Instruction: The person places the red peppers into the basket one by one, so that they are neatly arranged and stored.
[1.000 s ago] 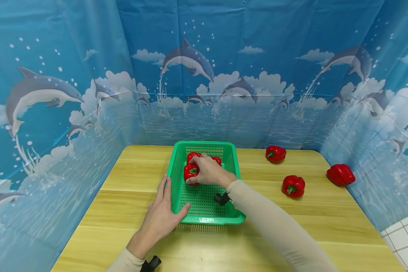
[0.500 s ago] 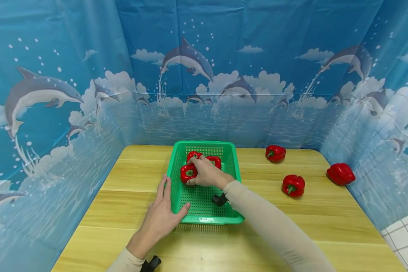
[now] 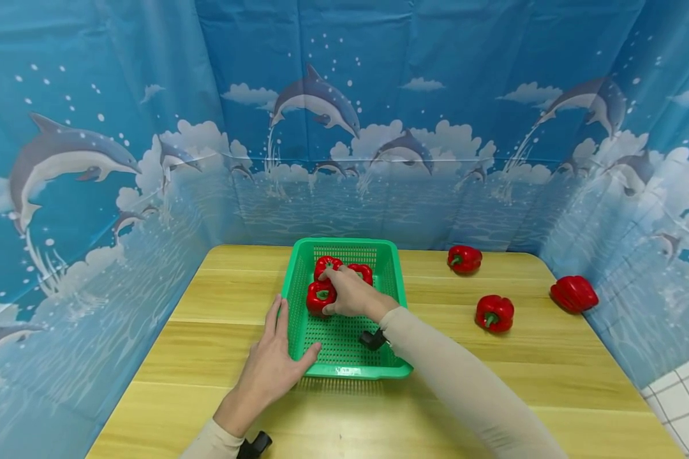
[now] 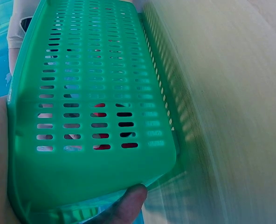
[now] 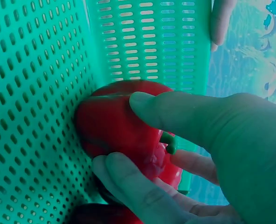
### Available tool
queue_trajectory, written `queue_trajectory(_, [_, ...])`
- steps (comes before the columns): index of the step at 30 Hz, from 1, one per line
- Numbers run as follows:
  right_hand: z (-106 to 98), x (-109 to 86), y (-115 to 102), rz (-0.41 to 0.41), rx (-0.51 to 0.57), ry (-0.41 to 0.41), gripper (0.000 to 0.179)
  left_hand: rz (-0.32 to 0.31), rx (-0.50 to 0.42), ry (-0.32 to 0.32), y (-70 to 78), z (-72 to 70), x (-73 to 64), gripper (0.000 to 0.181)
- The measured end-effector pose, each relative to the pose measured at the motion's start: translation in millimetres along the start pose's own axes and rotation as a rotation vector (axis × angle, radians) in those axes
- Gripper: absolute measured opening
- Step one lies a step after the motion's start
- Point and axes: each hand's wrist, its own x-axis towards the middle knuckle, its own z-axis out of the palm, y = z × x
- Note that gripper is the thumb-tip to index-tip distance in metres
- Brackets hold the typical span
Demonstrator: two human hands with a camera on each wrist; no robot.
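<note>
A green perforated basket (image 3: 350, 371) stands on the wooden table with several red bell peppers inside. My right hand (image 3: 353, 294) reaches in and holds one bell pepper (image 3: 321, 299) near the basket's left wall. In the right wrist view, the thumb (image 5: 152, 109) lies on one side of that bell pepper (image 5: 119, 121) and fingers (image 5: 124, 172) on the other; its green stem shows between them. Two more bell peppers, one at the back left (image 3: 326, 264) and one to its right (image 3: 362, 273), are partly hidden. My left hand (image 3: 272, 360) rests at the basket's front-left corner, fingers straight along the rim.
Three bell peppers lie on the table to the right: one at the back (image 3: 464, 259), one nearer (image 3: 494, 313), and one by the right edge (image 3: 574, 294). A dolphin-print curtain (image 3: 344, 191) closes off the back and sides.
The held bell pepper has shifted left, then slightly back right and toward me, with my right hand on it. My left hand and the basket stay put.
</note>
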Motion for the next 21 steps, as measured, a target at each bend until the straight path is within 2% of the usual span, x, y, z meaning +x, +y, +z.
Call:
queue_trajectory(14, [-8.2,-13.3,2.8,0.015,-0.004,0.024,0.07,0.006,0.004,0.004,1.0,-0.2,-0.6,0.111])
queue_trajectory(21, [-15.2,-20.3,6.4,-0.015,-0.021,0.04,0.066,0.0,0.002,-0.005,0.4,-0.3,0.2,0.113])
